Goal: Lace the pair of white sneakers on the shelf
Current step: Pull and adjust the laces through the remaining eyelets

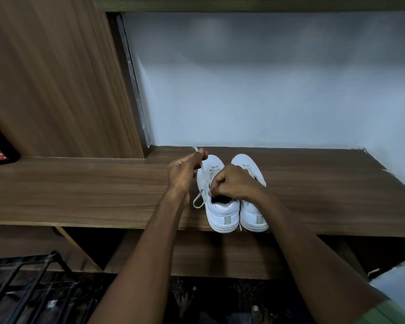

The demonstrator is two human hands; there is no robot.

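2 white low-top sneakers (236, 202) are stood side by side, heels outward, at the front edge of the brown wooden shelf (80, 190). A white flat lace (202, 181) is pinched by the left hand (185, 171) above the left sneaker and by the right hand (232, 183) near its eyelets.

shelf (80, 183) wide open left and right of the sneakers (232, 202) | wood panel (56, 78) walls off far left | wall (267, 101) right behind
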